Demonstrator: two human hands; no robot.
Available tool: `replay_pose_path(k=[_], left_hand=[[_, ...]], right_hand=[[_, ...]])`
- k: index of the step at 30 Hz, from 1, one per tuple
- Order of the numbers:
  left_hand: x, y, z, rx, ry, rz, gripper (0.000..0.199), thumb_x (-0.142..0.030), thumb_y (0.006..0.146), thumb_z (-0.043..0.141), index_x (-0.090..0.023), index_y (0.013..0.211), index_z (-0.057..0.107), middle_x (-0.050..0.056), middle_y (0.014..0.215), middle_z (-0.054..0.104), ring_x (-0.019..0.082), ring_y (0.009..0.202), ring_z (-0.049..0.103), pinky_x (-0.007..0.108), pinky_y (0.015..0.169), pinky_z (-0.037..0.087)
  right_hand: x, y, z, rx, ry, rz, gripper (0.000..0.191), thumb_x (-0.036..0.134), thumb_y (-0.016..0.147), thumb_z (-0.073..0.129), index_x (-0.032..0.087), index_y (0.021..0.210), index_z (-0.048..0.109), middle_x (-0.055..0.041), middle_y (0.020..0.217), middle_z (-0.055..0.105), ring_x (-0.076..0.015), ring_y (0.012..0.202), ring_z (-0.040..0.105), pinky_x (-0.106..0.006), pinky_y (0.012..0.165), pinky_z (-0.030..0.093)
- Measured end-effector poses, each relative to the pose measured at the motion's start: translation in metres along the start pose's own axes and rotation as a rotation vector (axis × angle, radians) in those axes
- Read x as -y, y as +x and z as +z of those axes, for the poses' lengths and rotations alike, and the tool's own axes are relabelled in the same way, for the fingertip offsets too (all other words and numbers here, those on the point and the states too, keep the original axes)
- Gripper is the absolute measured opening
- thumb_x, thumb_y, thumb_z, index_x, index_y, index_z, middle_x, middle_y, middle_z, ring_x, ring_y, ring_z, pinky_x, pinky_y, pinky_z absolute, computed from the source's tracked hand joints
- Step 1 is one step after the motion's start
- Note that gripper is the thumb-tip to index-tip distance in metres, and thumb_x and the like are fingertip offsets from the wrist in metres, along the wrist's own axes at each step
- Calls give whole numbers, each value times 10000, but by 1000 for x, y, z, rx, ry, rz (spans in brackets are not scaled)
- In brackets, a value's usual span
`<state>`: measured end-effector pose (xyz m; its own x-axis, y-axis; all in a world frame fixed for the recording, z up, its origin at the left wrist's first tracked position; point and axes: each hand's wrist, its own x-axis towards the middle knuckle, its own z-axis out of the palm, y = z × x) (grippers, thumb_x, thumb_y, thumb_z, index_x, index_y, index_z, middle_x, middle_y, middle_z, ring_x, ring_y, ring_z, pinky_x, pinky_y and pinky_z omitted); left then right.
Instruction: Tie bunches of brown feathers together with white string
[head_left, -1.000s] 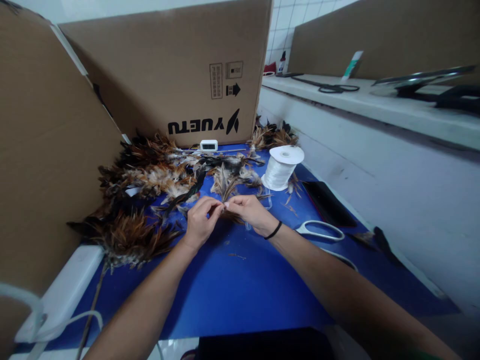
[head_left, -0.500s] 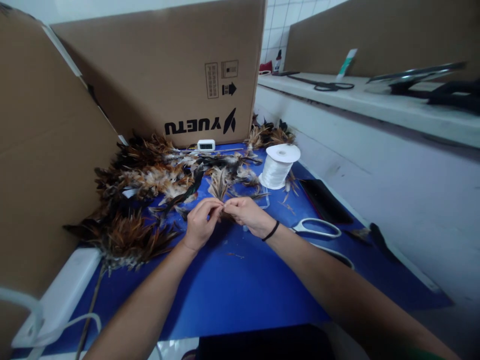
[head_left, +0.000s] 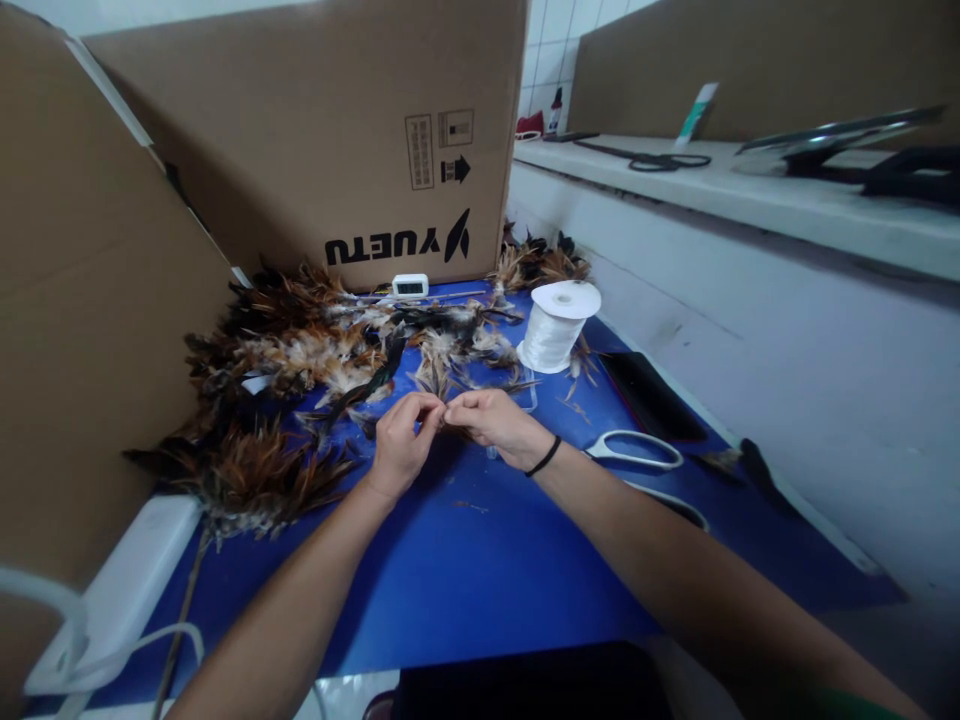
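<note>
Both hands meet over the middle of the blue table, fingertips touching in a pinch. My left hand (head_left: 405,435) and my right hand (head_left: 495,425), which has a black band at its wrist, close on the base of a small brown and cream feather bunch (head_left: 433,372). The feathers fan out beyond the fingertips; their lower ends are partly hidden by the fingers. A large heap of brown, black and cream feathers (head_left: 300,350) spreads to the left. Behind my right hand stands a white spool of ribbon (head_left: 553,335).
White-handled scissors (head_left: 637,462) and a dark flat object (head_left: 651,398) lie at the right. A small digital display (head_left: 410,286) stands before the cardboard box (head_left: 300,130). A white power strip (head_left: 124,590) with cables is at left.
Both hands remain pinched together, with only slight finger movement. The feather bunch between them looks lower and more tipped. The camera view has shifted a little.
</note>
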<state>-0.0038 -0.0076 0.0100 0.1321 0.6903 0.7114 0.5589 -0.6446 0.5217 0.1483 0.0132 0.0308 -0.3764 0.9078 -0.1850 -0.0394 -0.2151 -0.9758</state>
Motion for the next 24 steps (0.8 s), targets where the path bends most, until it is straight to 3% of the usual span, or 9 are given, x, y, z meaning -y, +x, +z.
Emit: replay_pose_path(k=[10,17,20,24], left_hand=[[-1,-3,7,-8,-316,-333,121,-284,815,585,-164,807,598,27,753,658,106,559,598,244,566,505],[1,-1,5,-3,-279,-309,118,-276,825,571,-164,789,566,8,701,622,92,564,557,224,568,466],[3,-1,4,25,-284,-290,102,-264,832,558,-169,795,560,4,692,615,91,559,549,224,567,458],[3,0,4,59,-301,-300,104,-277,828,561,-178,796,561,-7,664,605,98,544,554,231,550,461]], right_hand=[[-4,3,2,-68,-26,-39,187,300,570,693,144,587,592,40,472,538,-35,403,319,-211,396,172],[-6,3,-2,-17,-66,-64,196,318,598,688,150,655,603,57,456,489,-46,399,321,-212,402,192],[-6,3,-8,-5,-228,-152,139,290,663,640,157,696,614,60,464,480,-55,409,347,-213,424,228],[0,-1,-16,-6,-638,-386,99,232,760,570,171,741,645,42,532,523,-71,486,416,-216,505,290]])
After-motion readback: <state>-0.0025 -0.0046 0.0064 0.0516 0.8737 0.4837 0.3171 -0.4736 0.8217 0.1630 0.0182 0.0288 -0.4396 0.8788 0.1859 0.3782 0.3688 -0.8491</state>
